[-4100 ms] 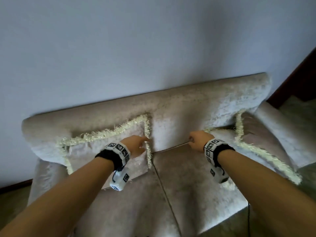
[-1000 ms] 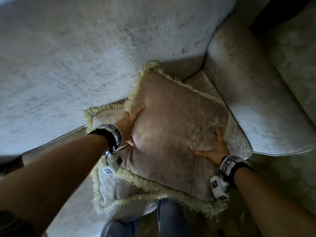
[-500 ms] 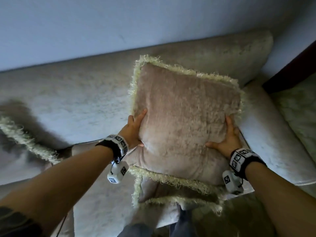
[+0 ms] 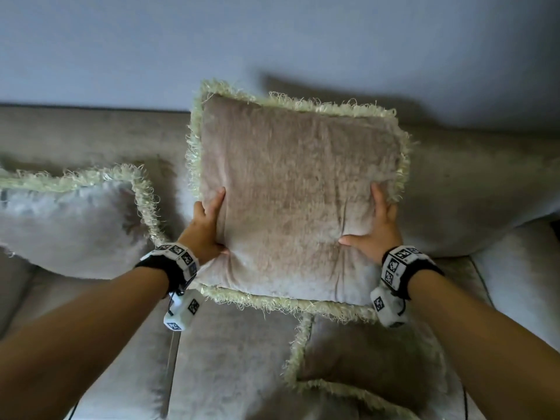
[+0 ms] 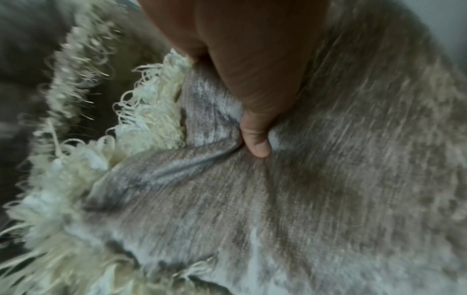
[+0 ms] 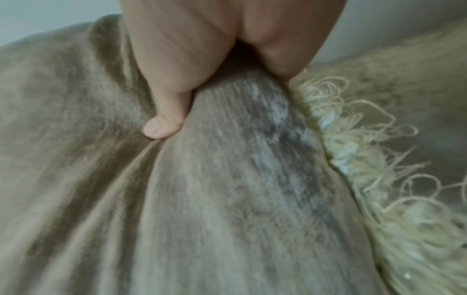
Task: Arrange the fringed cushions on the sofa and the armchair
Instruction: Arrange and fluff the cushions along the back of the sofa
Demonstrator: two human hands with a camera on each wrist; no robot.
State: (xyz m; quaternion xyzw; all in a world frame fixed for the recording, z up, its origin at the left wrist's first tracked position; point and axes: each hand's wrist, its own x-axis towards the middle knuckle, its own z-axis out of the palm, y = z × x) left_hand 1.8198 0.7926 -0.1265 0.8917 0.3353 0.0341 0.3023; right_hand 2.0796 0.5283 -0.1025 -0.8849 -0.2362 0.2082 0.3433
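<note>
A pinkish-beige cushion [image 4: 294, 189] with a cream fringe is held upright in the air above the sofa seat [image 4: 233, 359]. My left hand [image 4: 206, 228] grips its left side, thumb pressed into the front face [image 5: 255, 143]. On the other side my right hand [image 4: 375, 231] grips it the same way, its thumb [image 6: 161, 125] dug into the fabric. The fingers behind the cushion are hidden. A second fringed cushion [image 4: 69, 225] leans against the sofa back at the left. A third [image 4: 363, 362] lies flat on the seat under my right forearm.
The beige sofa backrest [image 4: 469, 192] runs across the view below a pale blue-grey wall [image 4: 272, 34]. The sofa's right armrest [image 4: 521, 283] rises at the right edge. A seam [image 4: 172, 353] splits the seat cushions below my left wrist.
Both hands have lifted the pinkish cushion off the one beneath it and carried it leftward toward the middle of the sofa. The lower cushion stays on the seat.
</note>
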